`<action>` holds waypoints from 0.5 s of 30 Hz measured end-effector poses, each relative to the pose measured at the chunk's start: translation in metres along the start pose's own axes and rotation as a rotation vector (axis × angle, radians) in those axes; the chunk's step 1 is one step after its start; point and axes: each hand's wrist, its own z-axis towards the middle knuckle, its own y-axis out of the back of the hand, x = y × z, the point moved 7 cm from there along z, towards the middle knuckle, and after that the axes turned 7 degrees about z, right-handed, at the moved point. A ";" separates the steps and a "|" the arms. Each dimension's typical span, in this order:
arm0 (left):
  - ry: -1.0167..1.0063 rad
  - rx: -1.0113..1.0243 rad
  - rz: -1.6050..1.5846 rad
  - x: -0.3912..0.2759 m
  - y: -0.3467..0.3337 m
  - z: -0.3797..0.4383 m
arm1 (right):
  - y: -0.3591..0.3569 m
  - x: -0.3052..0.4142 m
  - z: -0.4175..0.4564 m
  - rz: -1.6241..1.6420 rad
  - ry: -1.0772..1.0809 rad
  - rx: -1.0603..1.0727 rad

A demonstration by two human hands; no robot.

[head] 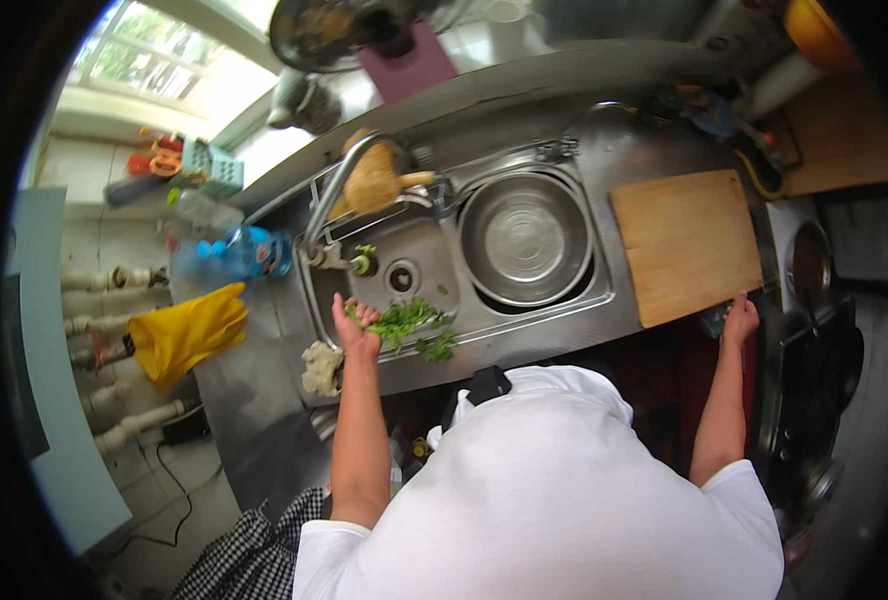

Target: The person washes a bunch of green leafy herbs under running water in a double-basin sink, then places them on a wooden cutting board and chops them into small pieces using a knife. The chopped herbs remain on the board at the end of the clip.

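My left hand (357,328) holds a bunch of leafy green herbs (406,319) over the front edge of the left sink basin (432,259). The leaves hang to the right of my fingers. Far to the right, my right hand (741,319) is closed at the near right corner of a wooden cutting board (688,244); it seems to hold something thin, but what it is cannot be made out. A large round steel bowl (526,236) sits in the right basin. The curved faucet (331,202) rises at the left basin's far left side.
A wrung cloth (322,369) lies beside my left wrist. Yellow rubber gloves (188,330), a blue-labelled plastic bottle (256,251) and a box grater (211,166) are at the left. Behind the left basin is a wire rack (324,199). The stove (819,375) stands at the right.
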 end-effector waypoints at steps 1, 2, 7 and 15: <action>-0.004 0.008 -0.027 -0.002 -0.003 -0.002 | -0.019 0.021 -0.016 0.163 -0.023 0.053; -0.024 -0.024 -0.028 -0.006 -0.006 -0.003 | -0.038 0.039 -0.032 0.223 -0.029 0.119; -0.092 -0.091 -0.043 -0.023 -0.001 0.013 | -0.167 0.124 -0.167 0.249 0.014 0.650; -0.154 0.011 -0.115 -0.067 -0.032 0.052 | -0.348 0.227 -0.375 0.261 -0.029 1.118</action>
